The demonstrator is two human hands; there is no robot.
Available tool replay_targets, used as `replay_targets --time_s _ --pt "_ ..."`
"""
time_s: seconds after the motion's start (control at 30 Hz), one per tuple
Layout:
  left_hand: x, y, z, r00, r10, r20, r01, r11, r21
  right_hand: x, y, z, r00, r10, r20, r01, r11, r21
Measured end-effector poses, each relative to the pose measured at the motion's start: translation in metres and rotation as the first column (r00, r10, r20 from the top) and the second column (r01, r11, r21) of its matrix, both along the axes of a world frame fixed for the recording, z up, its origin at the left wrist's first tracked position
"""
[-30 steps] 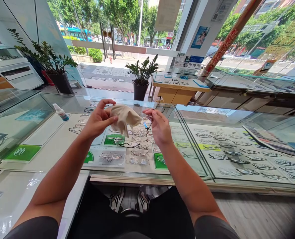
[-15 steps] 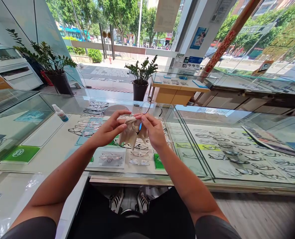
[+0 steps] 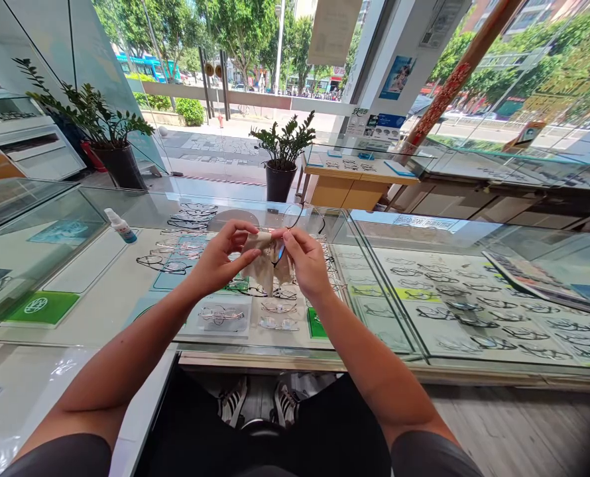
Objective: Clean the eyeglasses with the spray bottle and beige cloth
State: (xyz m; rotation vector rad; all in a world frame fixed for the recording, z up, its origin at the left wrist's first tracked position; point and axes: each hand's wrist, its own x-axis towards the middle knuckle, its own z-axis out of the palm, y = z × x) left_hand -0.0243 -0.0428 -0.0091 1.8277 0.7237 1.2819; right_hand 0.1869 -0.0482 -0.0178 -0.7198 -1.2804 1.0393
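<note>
A pair of thin dark-framed eyeglasses (image 3: 278,255) is held above the glass counter, its temples pointing up and away. My right hand (image 3: 307,260) pinches the frame near its right side. In my left hand (image 3: 228,257) is a beige cloth (image 3: 261,268), gripped between thumb and fingers against the left part of the glasses. The cloth hangs down in folds and hides much of the lenses. Rows of eyeglasses (image 3: 279,307) lie beneath both hands in the display case.
A small spray bottle (image 3: 120,226) stands on the counter at the left, beyond a green card (image 3: 41,308). A magazine (image 3: 548,285) lies on the right-hand case (image 3: 464,371). Potted plants (image 3: 281,179) stand beyond the counter, before the window.
My left hand and the cloth have shifted slightly; the left fingers are more curled over the cloth's upper edge. My right hand stays nearly still with the glasses.
</note>
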Motion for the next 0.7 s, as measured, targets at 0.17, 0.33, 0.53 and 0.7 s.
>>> replay_targets --time_s 0.17,0.33,0.53,0.7 --pt "0.000 0.005 -0.004 0.990 0.135 0.046 -0.134 0.991 -0.032 0.000 -0.002 0.001 0.999 0.011 0.043 -0.012 1.000 0.024" --pt "-0.003 0.011 -0.001 0.999 0.031 0.014 -0.030 0.996 -0.082 0.002 -0.005 0.002 0.995 0.033 0.090 -0.040 0.996 0.079" --pt "-0.002 0.012 0.001 0.993 -0.047 0.105 0.064 0.984 -0.167 0.003 -0.004 0.001 0.996 0.044 0.078 -0.049 0.997 0.066" --pt "0.001 0.010 0.001 0.982 0.136 0.128 -0.128 0.989 -0.070 0.001 -0.002 0.002 0.998 0.059 0.029 -0.061 0.995 0.084"
